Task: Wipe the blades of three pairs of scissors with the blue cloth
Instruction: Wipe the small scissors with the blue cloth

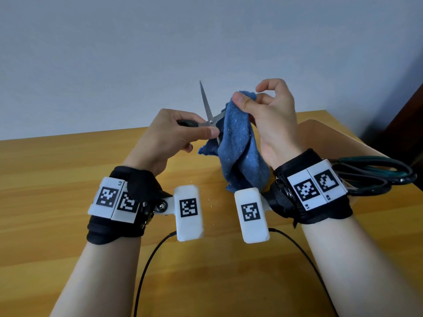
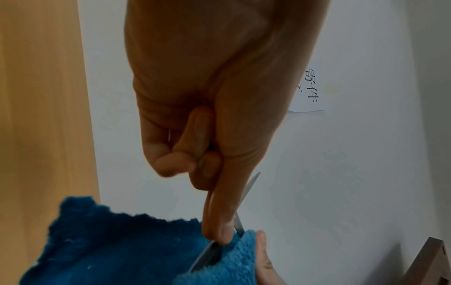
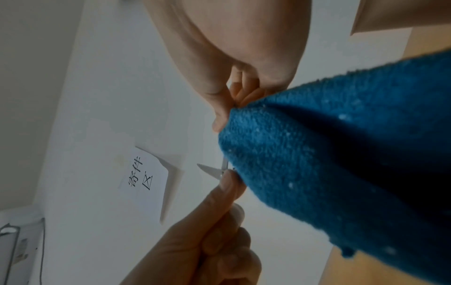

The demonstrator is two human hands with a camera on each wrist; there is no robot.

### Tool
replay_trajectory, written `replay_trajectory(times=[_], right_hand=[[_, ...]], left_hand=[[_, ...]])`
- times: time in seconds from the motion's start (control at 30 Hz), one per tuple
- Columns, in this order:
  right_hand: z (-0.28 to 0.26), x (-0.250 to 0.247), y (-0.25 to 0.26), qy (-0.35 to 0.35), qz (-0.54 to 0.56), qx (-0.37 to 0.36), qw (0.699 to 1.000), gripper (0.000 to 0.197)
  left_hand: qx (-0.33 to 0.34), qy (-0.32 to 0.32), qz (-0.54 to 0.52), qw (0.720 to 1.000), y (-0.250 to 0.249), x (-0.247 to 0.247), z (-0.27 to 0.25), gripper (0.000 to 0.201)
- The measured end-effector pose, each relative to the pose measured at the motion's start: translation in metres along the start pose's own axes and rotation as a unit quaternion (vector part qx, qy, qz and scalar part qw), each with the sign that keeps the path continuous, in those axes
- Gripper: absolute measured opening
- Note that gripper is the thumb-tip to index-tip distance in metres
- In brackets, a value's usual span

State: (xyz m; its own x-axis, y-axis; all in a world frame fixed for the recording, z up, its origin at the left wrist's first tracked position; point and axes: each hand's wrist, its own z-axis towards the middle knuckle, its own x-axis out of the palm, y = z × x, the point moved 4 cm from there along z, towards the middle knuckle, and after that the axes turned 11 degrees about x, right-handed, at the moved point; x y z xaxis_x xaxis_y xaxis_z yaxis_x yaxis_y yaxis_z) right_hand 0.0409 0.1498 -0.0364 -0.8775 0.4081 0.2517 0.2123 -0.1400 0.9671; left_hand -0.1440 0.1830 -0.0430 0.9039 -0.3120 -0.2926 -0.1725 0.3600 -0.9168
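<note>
Head view shows the left hand [image 1: 169, 133] clenched around the dark handles of a small pair of scissors [image 1: 207, 110], held in the air above the wooden table [image 1: 57, 179] with the blades spread: one blade points up and stands bare, the other runs to the right into the blue cloth [image 1: 238, 143]. The right hand [image 1: 270, 117] pinches the cloth between thumb and fingers over that second blade, the remainder of the cloth hanging down to the wrist. Left wrist view confirms a blade entering a fold of the cloth beside the left fingertips [image 2: 220, 234]. Two further pairs of scissors [image 1: 375, 175], dark and green handled, lie on the table just behind the right wrist; whether they are wiped cannot be told. Assessment: the step in hand is the wipe of the covered blade. It is best done by keeping the left grip firm and the blades held apart, pinching the flat faces through the cloth, and drawing from pivot to tip so the edge never leads into the fingers. The upright blade then needs the same pass. Risk noted: the left thumb lies close to the pivot, and the bare point stands exposed near the right hand.
</note>
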Motion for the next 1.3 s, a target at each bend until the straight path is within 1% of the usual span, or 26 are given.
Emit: replay_trajectory(times=[0.07,0.13,0.27,0.37,0.4,0.5,0.57,0.63,0.67,0.77,0.83,0.9,1.0,1.07,1.17,1.3], right_hand=[[0.003,-0.008,0.004,-0.043,0.008,-0.019,0.999,0.032],[0.007,-0.018,0.009,-0.059,0.016,-0.02,0.998,0.028],[0.008,-0.017,0.008,-0.012,0.009,0.007,1.0,0.019],[0.001,-0.002,0.002,0.037,-0.022,0.027,0.999,0.015],[0.0,0.002,0.001,0.052,-0.032,0.04,0.997,0.018],[-0.002,0.01,-0.004,0.09,-0.025,0.089,0.992,0.039],[-0.004,0.016,-0.008,0.134,-0.021,0.108,0.985,0.046],[-0.008,0.022,-0.012,0.178,-0.01,0.119,0.977,0.042],[-0.009,0.024,-0.014,0.189,-0.007,0.119,0.975,0.039],[-0.009,0.026,-0.018,0.193,-0.005,0.123,0.974,0.029],[-0.01,0.026,-0.02,0.199,-0.013,0.128,0.972,0.026],[-0.011,0.027,-0.021,0.199,-0.03,0.126,0.971,0.025],[-0.012,0.027,-0.022,0.183,-0.033,0.126,0.975,0.012],[-0.011,0.026,-0.022,0.159,0.001,0.132,0.978,0.004],[-0.01,0.022,-0.02,0.116,0.053,0.131,0.983,0.005],[-0.008,0.016,-0.018,0.059,0.097,0.131,0.985,0.004]], left_hand=[[-0.003,-0.004,0.002,1.0,0.001,-0.006,-0.001,0.011],[-0.005,-0.018,-0.005,1.0,0.002,-0.015,-0.002,0.012],[-0.002,-0.048,-0.012,0.999,0.006,-0.026,-0.001,0.021],[0.009,-0.043,0.006,0.999,0.004,-0.022,-0.001,0.023],[0.015,-0.041,0.008,0.999,0.003,-0.021,-0.001,0.022],[0.026,-0.039,0.009,0.999,0.001,-0.02,-0.001,0.019],[0.031,-0.04,0.003,0.999,0.0,-0.017,-0.001,0.017],[0.035,-0.045,-0.004,0.998,0.0,-0.015,0.0,0.016],[0.037,-0.046,-0.004,0.998,0.0,-0.014,0.0,0.016],[0.045,-0.052,-0.003,0.998,0.001,-0.015,0.001,0.018],[0.051,-0.05,-0.001,0.997,0.0,-0.016,0.001,0.017],[0.064,-0.045,0.012,0.997,-0.001,-0.016,0.002,0.014],[0.086,-0.05,0.041,0.994,-0.005,-0.015,0.002,0.014],[0.1,-0.05,0.055,0.992,-0.007,-0.014,0.002,0.016],[0.108,-0.044,0.057,0.992,-0.007,-0.012,0.002,0.019],[0.093,-0.047,0.068,0.992,-0.003,-0.018,0.002,0.018]])
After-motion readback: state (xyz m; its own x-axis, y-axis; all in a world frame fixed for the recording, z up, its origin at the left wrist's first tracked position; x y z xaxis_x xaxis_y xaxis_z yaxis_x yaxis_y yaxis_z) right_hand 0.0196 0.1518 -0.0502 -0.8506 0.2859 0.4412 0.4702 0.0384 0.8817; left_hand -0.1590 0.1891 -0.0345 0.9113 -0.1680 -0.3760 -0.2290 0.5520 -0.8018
